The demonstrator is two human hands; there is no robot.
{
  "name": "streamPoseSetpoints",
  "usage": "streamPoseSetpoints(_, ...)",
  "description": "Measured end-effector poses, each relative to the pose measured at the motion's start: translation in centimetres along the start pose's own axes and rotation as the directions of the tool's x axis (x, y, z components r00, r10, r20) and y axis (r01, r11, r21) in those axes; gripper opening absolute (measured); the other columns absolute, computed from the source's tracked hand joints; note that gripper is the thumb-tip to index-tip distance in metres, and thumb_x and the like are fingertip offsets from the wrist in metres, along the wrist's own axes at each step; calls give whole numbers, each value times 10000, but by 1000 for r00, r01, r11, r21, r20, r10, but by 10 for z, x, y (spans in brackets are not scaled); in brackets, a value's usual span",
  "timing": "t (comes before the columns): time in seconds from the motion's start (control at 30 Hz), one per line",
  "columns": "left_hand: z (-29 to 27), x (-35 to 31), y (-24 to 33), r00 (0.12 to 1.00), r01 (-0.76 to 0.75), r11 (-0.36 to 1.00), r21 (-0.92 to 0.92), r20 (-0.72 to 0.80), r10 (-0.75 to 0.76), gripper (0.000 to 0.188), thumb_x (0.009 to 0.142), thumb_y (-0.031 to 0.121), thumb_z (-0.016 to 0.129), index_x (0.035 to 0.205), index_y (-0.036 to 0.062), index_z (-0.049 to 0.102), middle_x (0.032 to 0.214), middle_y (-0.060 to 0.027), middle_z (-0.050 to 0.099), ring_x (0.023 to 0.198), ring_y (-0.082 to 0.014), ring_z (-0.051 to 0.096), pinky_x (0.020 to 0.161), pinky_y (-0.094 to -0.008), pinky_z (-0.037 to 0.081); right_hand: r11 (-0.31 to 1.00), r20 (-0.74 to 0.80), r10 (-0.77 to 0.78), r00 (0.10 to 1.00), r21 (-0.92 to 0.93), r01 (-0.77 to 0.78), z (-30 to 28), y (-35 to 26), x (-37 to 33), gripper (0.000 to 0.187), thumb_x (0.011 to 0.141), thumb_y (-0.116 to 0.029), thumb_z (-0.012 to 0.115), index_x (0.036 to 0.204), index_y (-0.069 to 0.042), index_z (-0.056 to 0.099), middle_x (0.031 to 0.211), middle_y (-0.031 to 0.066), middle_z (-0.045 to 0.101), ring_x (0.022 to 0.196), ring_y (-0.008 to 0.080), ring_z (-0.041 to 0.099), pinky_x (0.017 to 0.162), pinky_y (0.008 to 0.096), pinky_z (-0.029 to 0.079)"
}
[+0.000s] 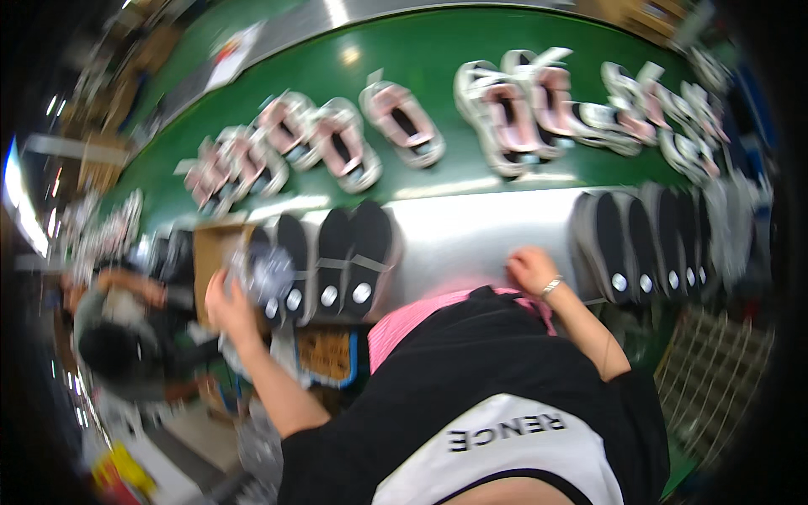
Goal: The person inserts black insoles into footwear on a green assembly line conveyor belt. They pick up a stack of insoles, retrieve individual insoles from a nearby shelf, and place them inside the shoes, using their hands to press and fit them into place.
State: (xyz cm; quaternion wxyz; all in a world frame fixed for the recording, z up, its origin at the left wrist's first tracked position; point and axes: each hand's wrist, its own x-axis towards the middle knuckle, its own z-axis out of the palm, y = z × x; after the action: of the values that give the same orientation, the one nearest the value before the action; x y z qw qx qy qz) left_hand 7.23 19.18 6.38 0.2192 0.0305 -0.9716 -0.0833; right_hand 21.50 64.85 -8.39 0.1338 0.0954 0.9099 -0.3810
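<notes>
Some clear plastic point(271, 274) shows beside the left hand point(231, 310), frame's centre-left, grip unclear; right of centre, the right hand point(532, 270) looks released.

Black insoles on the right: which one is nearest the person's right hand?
The leftmost insole in that row; every other sits farther from the right hand.

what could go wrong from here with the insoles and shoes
The left hand is close to clear plastic beside the left row of dark insoles; the plastic might catch and shift one.

Those insoles sit at the near edge of the metal surface, so a bump could knock one off.

On the green belt, some shoes overlap, so they could scuff.
</notes>
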Motion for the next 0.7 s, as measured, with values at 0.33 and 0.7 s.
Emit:
streamPoseSetpoints(0.33, -88, 25, 269, 769, 91, -194, -977, -55, 637, 237, 865, 209, 412, 939, 5, 507, 857, -155, 570, 828, -253, 539, 764, -348, 416, 962, -150, -57, 987, 257, 95, -14, -9, -26, 187, 754, -207, 517, 803, -36, 577, 785, 137, 562, 733, 290, 540, 680, 367, 431)
streamPoseSetpoints(0.7, -165, 25, 307, 601, 74, -793, -605, -607, 520, 226, 791, 274, 527, 970, 137, 539, 854, 11, 563, 839, -155, 499, 793, -336, 339, 868, -331, 250, 910, 492, -60, -38, -13, -96, 187, 783, -175, 523, 861, -11, 569, 779, 134, 564, 690, 227, 558, 622, 306, 445)
